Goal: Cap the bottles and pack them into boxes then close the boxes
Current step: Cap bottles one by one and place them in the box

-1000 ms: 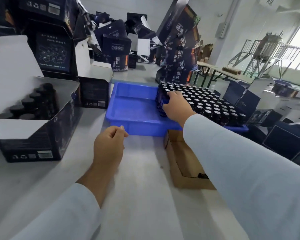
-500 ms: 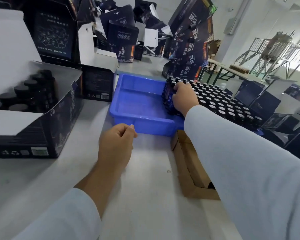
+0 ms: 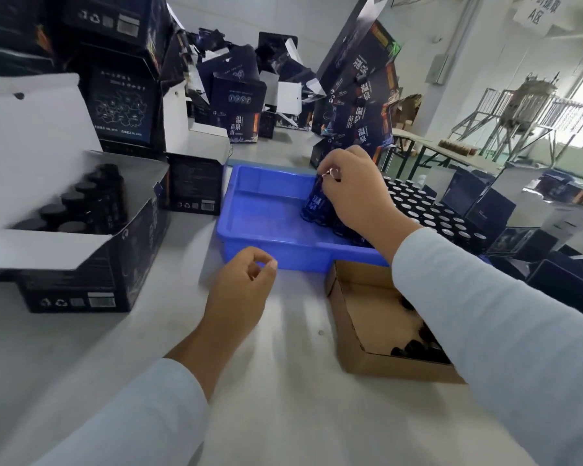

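grey bench, blue tray at 12 o'clock. right hand fingers pinch bottle at neck; likely rigid, light, slick: grip the body. left hand fingers loosely curled, empty.

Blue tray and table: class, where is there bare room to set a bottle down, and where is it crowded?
Free: the left half of the blue tray, and the table between the left hand and the cardboard tray. Crowded: the tray's right side, packed with bottles where the right hand grips one, and the table's far end, piled with dark boxes.
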